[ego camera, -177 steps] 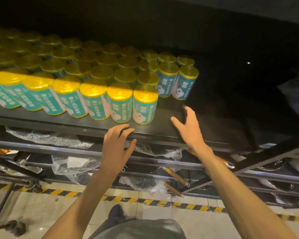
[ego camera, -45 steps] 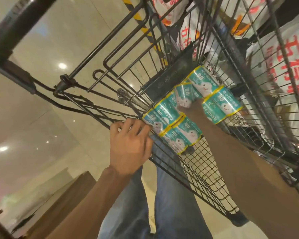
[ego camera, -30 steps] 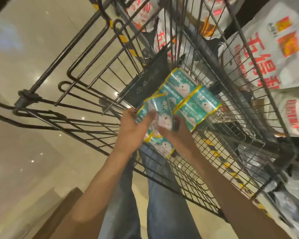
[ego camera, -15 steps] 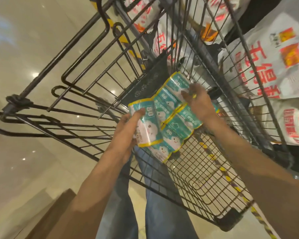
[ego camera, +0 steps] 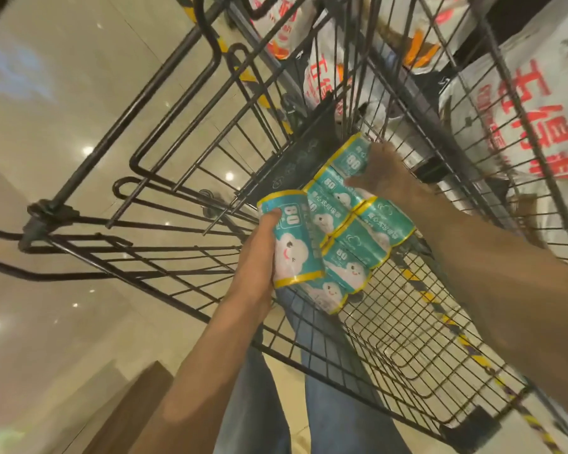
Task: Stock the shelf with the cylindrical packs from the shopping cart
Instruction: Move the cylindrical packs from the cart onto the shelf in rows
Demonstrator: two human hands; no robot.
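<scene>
One pack (ego camera: pixel 292 239) near-upright in left hand (ego camera: pixel 259 253)

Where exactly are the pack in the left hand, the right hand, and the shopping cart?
Teal pack (ego camera: pixel 292 244), head view: its cloud-face label.
Right hand (ego camera: pixel 382 173), head view: back of the hand.
Shopping cart (ego camera: pixel 416 352), head view: bare wire floor.

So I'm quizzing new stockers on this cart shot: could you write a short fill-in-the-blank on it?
1. The left hand grips one teal ____-banded pack.
2. The right hand reaches the farthest pack in the wire ____.
3. Each label prints the number ____.
4. The sacks beyond the cart carry ____ lettering.

Missing words: yellow; cart; 80; red
</scene>
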